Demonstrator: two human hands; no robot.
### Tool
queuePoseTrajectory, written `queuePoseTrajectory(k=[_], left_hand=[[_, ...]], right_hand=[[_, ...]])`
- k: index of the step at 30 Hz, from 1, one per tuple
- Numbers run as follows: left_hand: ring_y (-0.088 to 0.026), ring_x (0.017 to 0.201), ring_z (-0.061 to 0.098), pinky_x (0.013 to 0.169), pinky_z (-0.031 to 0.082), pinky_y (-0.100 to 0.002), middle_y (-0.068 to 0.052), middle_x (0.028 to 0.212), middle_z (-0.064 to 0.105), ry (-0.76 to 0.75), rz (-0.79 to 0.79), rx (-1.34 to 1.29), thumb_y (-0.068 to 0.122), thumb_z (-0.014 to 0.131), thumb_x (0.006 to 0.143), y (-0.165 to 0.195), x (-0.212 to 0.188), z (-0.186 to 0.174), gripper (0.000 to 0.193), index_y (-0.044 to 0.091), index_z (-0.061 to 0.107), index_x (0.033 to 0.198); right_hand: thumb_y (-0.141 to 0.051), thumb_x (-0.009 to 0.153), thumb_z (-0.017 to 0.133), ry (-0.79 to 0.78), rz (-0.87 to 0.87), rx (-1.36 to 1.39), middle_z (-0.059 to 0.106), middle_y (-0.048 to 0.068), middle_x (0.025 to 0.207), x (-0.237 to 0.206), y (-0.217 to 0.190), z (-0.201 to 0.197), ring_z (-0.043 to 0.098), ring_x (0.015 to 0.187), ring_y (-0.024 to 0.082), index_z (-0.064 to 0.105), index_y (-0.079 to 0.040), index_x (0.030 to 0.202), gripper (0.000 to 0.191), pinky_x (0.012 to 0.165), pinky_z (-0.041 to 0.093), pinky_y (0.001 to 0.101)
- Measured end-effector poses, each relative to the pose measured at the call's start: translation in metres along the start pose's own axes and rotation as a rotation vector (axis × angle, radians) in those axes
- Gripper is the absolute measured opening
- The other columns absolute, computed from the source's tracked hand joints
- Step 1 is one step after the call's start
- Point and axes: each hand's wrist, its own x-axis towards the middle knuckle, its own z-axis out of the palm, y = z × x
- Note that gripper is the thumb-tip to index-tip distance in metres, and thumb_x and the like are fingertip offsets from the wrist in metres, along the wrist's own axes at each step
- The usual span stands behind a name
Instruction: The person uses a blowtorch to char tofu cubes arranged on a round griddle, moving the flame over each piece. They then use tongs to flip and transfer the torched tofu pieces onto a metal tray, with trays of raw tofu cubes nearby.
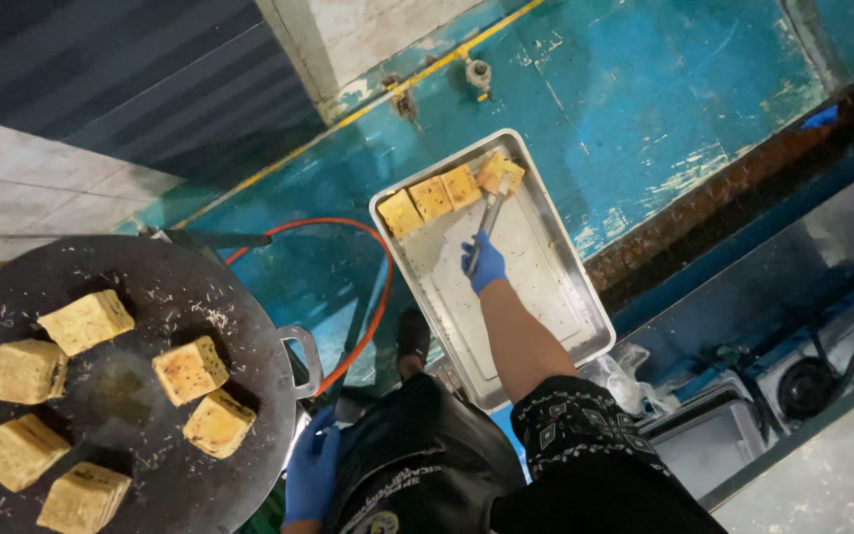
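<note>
My right hand (486, 263), in a blue glove, grips metal tongs (489, 223) that close on a yellow-brown cube (499, 174) at the far end of a steel tray (557, 326). Three more cubes (431, 199) lie in a row along that end of the tray. My left hand (312, 465), also in a blue glove, hangs low by my side next to the handle (306, 358) of a round black griddle (130, 386). Its fingers are curled and I see nothing in them. Several browned cubes (190, 370) sit on the griddle.
An orange hose (380, 297) loops over the worn blue floor (644, 109) between griddle and tray. My dark shoe (413, 336) shows below the tray. Grey boxes and a black burner (805, 388) stand at the right. A tiled wall rises at top left.
</note>
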Motion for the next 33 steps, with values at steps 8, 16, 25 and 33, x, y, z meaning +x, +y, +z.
queuePoseTrajectory(k=[8, 16, 25, 33], left_hand=[[-0.017, 0.106, 0.069, 0.089, 0.054, -0.032, -0.008, 0.121, 0.074, -0.061, 0.044, -0.094, 0.016, 0.064, 0.093, 0.021, 0.020, 0.024, 0.041, 0.008, 0.065, 0.133], [-0.016, 0.107, 0.070, 0.090, 0.054, -0.031, -0.006, 0.123, 0.074, -0.080, 0.071, -0.096, 0.016, 0.065, 0.093, 0.028, 0.026, 0.034, 0.041, 0.009, 0.065, 0.133], [-0.018, 0.106, 0.071, 0.090, 0.055, -0.034, -0.009, 0.121, 0.074, -0.083, 0.005, -0.082, 0.019, 0.065, 0.094, 0.025, 0.012, 0.033, 0.042, 0.011, 0.064, 0.134], [-0.018, 0.107, 0.070, 0.091, 0.055, -0.033, -0.009, 0.121, 0.073, -0.037, 0.028, -0.112, 0.017, 0.064, 0.094, 0.023, 0.007, 0.026, 0.041, 0.010, 0.064, 0.134]], right_hand=[[-0.054, 0.095, 0.062, 0.100, 0.057, -0.322, 0.071, 0.018, 0.099, -0.023, 0.021, -0.045, 0.053, 0.052, 0.020, 0.055, -0.011, 0.125, 0.053, 0.044, 0.043, 0.0332], [-0.052, 0.096, 0.060, 0.138, -0.056, -0.606, 0.074, 0.018, 0.100, -0.038, 0.007, -0.095, 0.056, 0.052, 0.017, 0.056, -0.006, 0.137, 0.062, 0.042, 0.040, 0.0313], [-0.050, 0.098, 0.057, 0.092, -0.010, -0.489, 0.074, 0.018, 0.102, -0.006, -0.021, -0.058, 0.057, 0.053, 0.017, 0.055, -0.007, 0.137, 0.058, 0.044, 0.043, 0.0310], [-0.047, 0.098, 0.058, 0.053, 0.003, -0.569, 0.073, 0.015, 0.098, -0.019, -0.007, -0.052, 0.054, 0.052, 0.015, 0.056, -0.008, 0.139, 0.057, 0.043, 0.041, 0.0289]])
